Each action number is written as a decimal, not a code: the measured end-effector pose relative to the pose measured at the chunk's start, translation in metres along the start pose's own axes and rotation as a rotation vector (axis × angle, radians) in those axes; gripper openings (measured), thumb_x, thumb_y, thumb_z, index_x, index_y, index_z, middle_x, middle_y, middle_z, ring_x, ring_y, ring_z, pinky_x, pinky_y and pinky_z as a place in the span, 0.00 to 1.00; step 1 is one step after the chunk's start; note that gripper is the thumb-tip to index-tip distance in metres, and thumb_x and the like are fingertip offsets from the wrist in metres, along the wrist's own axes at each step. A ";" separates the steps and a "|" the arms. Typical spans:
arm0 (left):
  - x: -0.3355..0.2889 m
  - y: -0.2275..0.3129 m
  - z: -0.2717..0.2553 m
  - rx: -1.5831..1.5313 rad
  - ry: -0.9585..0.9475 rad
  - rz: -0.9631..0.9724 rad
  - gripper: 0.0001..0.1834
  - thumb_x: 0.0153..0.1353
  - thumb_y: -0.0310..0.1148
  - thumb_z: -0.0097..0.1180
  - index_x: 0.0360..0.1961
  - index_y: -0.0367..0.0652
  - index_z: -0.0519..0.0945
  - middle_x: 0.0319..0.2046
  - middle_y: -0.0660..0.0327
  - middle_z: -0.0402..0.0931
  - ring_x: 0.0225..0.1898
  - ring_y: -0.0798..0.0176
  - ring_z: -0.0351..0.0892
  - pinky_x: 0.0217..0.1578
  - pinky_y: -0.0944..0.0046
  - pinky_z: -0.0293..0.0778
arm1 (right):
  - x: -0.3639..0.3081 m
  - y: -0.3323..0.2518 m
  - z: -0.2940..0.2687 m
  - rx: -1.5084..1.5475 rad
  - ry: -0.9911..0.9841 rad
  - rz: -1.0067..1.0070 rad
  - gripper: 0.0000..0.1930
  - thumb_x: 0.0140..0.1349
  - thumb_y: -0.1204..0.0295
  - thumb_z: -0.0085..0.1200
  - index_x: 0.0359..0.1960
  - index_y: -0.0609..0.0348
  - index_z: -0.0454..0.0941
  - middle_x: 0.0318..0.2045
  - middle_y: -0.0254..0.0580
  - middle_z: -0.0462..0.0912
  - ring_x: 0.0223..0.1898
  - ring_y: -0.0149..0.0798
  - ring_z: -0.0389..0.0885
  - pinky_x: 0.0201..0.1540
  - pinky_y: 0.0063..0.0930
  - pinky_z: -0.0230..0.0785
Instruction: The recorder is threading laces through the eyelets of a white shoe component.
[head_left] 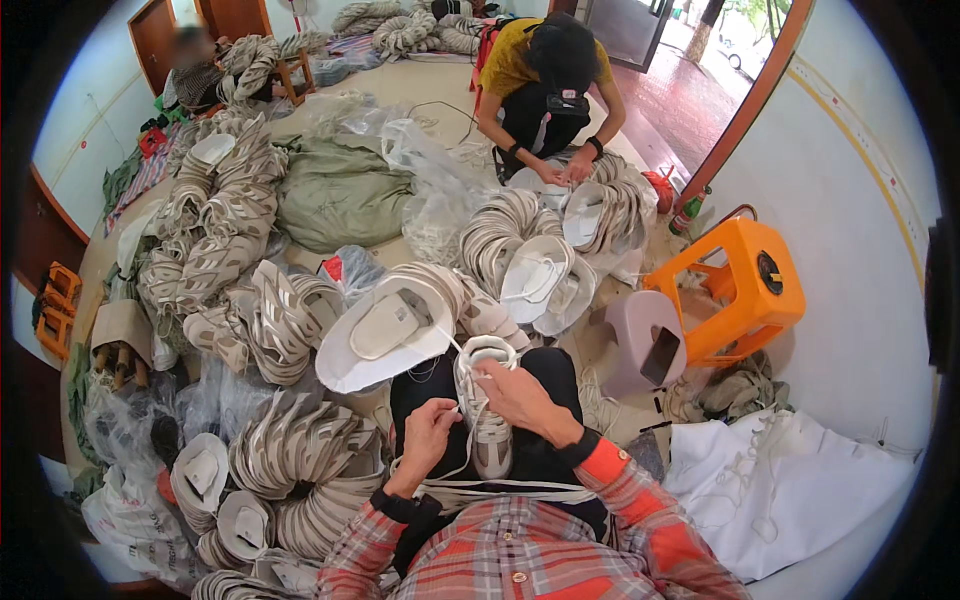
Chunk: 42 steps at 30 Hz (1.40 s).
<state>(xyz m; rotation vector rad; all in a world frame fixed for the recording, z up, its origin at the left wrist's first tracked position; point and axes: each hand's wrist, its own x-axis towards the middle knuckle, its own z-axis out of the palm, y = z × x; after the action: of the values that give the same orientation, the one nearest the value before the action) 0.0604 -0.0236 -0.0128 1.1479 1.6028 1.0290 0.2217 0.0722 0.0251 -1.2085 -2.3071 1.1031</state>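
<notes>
A beige and white lace-up shoe [492, 452] lies on my lap, its collar pointing away from me. My right hand [525, 400] is closed over the upper near the collar, and its fingertips are partly hidden. Just left of the shoe, my left hand [428, 440] pinches a pale shoelace close to the eyelets. More long laces [510, 490] stretch across my lap. Beyond my hands, a bundle of nested shoe uppers [385, 330] rests against my knees, with a white-edged piece facing me.
Stacked shoe uppers [300, 440] crowd my left side. On the right are an orange stool [735, 290], a lilac stool [640, 340] with a phone [660, 356], and white cloth [790, 490]. A co-worker [545, 90] bends over uppers ahead. A green sack [340, 195] lies mid-floor.
</notes>
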 end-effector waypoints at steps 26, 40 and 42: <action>0.026 0.008 0.016 0.569 0.137 0.217 0.07 0.54 0.32 0.49 0.23 0.39 0.75 0.21 0.51 0.76 0.26 0.47 0.77 0.28 0.51 0.71 | 0.005 0.012 0.003 0.365 -0.324 0.265 0.15 0.62 0.72 0.38 0.48 0.61 0.69 0.15 0.40 0.74 0.12 0.32 0.74 0.14 0.25 0.67; 0.023 -0.002 0.005 0.844 0.034 0.143 0.14 0.54 0.40 0.50 0.23 0.39 0.76 0.20 0.45 0.75 0.26 0.42 0.77 0.25 0.48 0.72 | 0.009 0.025 0.024 -0.481 0.072 -0.270 0.09 0.49 0.74 0.50 0.30 0.64 0.66 0.17 0.50 0.75 0.19 0.53 0.76 0.18 0.42 0.67; 0.017 0.004 -0.027 0.219 -0.306 -0.230 0.13 0.56 0.41 0.53 0.29 0.40 0.79 0.23 0.57 0.78 0.29 0.52 0.78 0.31 0.53 0.71 | 0.000 0.015 -0.035 -0.526 0.161 -0.101 0.11 0.49 0.74 0.51 0.32 0.64 0.65 0.19 0.51 0.76 0.21 0.53 0.77 0.19 0.42 0.67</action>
<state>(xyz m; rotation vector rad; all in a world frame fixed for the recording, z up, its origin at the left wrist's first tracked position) 0.0328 -0.0096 -0.0047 1.1685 1.5803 0.5104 0.2503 0.0939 0.0368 -1.2735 -2.5752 0.3493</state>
